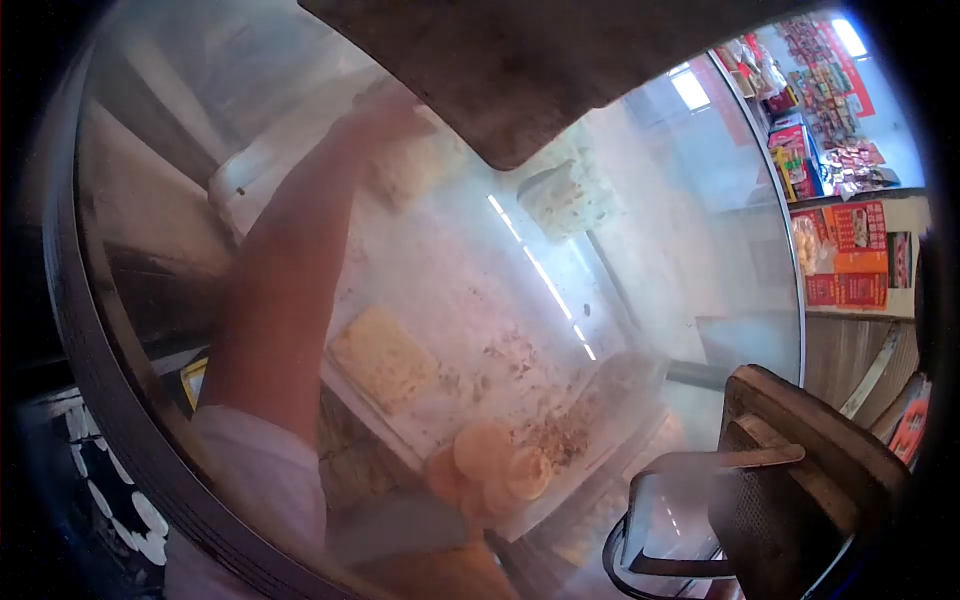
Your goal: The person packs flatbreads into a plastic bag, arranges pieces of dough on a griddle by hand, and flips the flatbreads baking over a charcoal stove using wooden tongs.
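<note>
My left arm reaches from the lower left, in a white sleeve, over a pale tray point(420, 260). At its far end my left hand point(395, 112) is blurred by haze, and its fingers cannot be made out. Just below it lies a pale flat slab point(405, 170), which the hand may be touching. Another yellowish flat square piece point(382, 358) rests on the tray's near left side. A whitish block with dark spots point(568, 200) sits farther right. Round peach-coloured pieces point(490, 460) are clustered at the near corner. I do not see my right hand.
Dark crumbs point(550, 435) are scattered over the tray. A dark metal plate point(520, 70) overhangs the top. At lower right stands a dark metal piece with a handle point(800, 470). Beyond the glass panel point(690, 230) are shelves of packaged goods point(825, 100) and a red-orange poster point(845, 250).
</note>
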A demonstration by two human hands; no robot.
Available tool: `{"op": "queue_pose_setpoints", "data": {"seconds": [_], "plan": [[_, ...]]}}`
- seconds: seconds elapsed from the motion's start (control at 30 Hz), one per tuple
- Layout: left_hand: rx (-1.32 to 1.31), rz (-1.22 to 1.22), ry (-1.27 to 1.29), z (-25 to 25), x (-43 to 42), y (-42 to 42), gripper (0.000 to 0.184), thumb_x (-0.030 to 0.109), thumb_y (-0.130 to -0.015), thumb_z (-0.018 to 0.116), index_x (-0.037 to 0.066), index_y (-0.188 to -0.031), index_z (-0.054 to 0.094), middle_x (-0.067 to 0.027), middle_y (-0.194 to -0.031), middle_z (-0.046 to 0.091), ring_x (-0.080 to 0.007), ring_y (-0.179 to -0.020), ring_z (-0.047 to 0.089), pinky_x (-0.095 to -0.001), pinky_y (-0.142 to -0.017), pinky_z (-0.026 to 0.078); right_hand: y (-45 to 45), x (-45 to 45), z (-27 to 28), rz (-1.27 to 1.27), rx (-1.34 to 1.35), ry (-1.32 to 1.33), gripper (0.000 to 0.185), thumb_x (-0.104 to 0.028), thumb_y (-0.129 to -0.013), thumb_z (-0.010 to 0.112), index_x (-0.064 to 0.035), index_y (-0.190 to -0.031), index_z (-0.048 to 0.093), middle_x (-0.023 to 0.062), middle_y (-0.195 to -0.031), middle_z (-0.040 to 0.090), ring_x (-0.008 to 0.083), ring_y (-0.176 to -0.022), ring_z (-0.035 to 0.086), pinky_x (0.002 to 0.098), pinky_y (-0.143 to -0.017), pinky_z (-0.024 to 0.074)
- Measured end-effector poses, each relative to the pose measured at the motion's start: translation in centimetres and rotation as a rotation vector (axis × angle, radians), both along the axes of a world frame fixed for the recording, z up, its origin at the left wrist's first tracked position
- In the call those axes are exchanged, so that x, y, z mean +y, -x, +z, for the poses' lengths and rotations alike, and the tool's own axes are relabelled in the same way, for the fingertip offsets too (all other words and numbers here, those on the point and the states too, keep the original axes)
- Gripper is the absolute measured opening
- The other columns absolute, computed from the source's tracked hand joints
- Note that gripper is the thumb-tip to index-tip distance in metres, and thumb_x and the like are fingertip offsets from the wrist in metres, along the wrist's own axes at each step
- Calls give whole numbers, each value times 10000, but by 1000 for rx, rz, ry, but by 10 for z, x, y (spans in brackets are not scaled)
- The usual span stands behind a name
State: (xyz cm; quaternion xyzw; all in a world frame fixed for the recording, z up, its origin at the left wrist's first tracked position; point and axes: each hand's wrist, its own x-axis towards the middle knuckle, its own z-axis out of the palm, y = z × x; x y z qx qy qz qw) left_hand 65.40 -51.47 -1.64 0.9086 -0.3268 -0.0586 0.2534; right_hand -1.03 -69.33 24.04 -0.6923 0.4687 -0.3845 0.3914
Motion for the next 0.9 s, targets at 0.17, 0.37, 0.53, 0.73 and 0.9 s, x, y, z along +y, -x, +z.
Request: {"op": "queue_pose_setpoints", "data": {"seconds": [0.17,0.37,0.53,0.73,0.9], "plan": [[135,-70,108,-15,0,2,666,462,-753,714,247,-1357,532,-140,-1421,405,-394,-1253,453,-490,-1058,364,0,0,1,0,9,5,295,-234,-933,537,-33,-1128,444,18,-785,467,169,-702,466,356,-630,360],[184,-104,-208,-2,17,29,634,516,-731,721,270,-1300,589,-182,-1306,489,-419,-1254,410,-487,-1048,369,3,-3,0,14,18,20,271,-226,-933,535,-31,-1104,455,14,-759,465,171,-682,464,363,-612,357],[62,-352,139,-32,20,61,601,390,-812,676,164,-1351,535,-163,-1243,537,-345,-1228,417,-435,-1046,357,8,-3,-2,38,20,48,252,-220,-933,533,-30,-1083,464,10,-737,463,172,-666,463,368,-598,354],[-424,-540,104,23,61,186,297,258,-839,631,116,-1100,625,-103,-1056,596,-305,-1053,560,-434,-917,449,11,-8,-7,59,53,81,230,-213,-932,531,-29,-1059,475,6,-710,460,174,-647,461,375,-580,351],[-561,-913,29,-1,111,248,271,217,-848,578,142,-1109,590,-103,-1214,562,-316,-1165,534,-448,-983,435,19,-16,-11,78,92,137,212,-206,-932,530,-28,-1038,484,2,-688,458,176,-631,460,381,-565,349]]}}
